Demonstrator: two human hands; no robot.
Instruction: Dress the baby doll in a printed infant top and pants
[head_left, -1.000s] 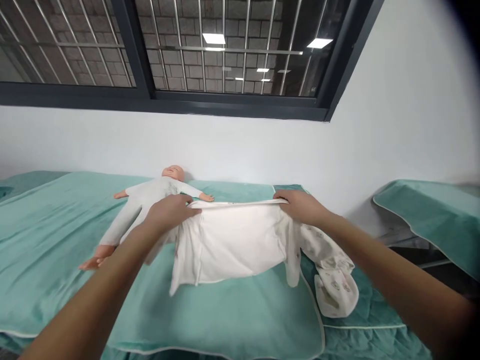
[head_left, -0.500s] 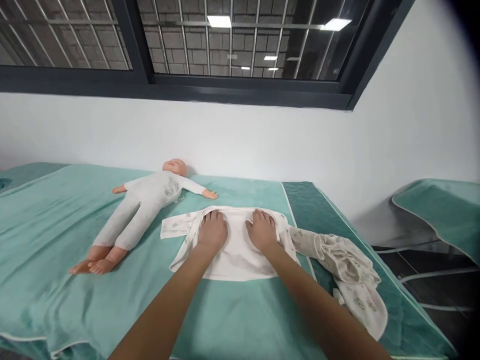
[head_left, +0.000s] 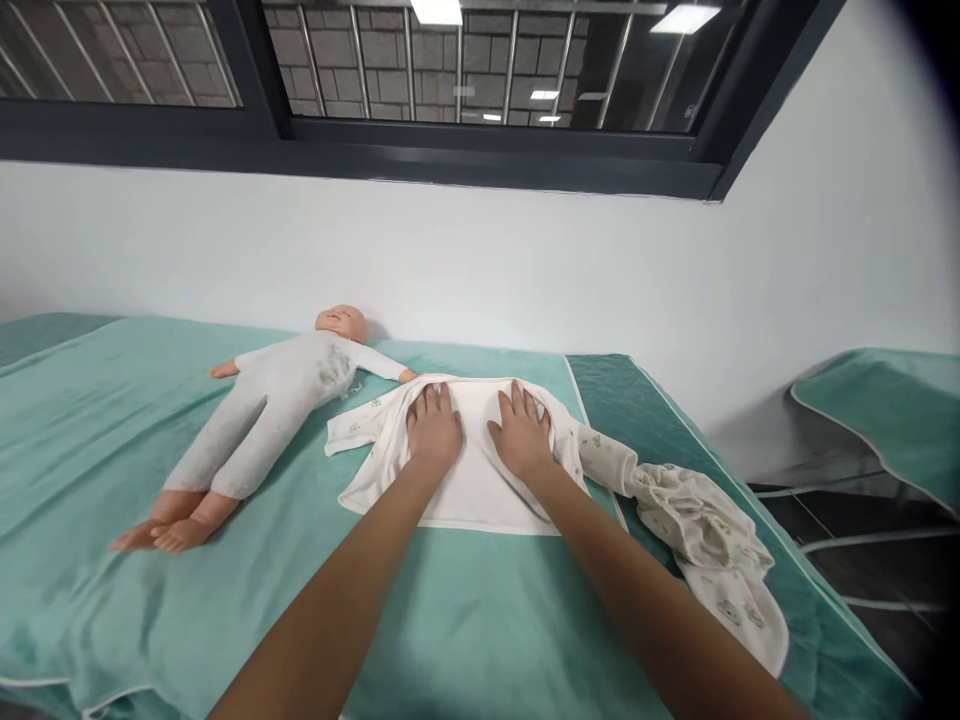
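Note:
A white baby garment [head_left: 472,480] lies spread on the teal bed cover [head_left: 150,600]. My left hand [head_left: 433,430] rests flat on its upper left part, fingers stretched out. My right hand [head_left: 521,433] lies flat beside it on the upper right part, fingers spread. One printed sleeve [head_left: 352,432] sticks out to the left. A baby doll [head_left: 262,410] in a pale suit lies on its back just left of the garment, head toward the wall.
A crumpled printed cloth [head_left: 705,545] hangs over the bed's right edge. A white wall and a dark barred window [head_left: 465,80] stand behind the bed. Another teal-covered bed [head_left: 892,410] is at the right, across a dark floor gap.
One second ago both hands held the garment up by its top edge. It was then laid on the bed, and my hands now press flat on it, a little farther toward the wall.

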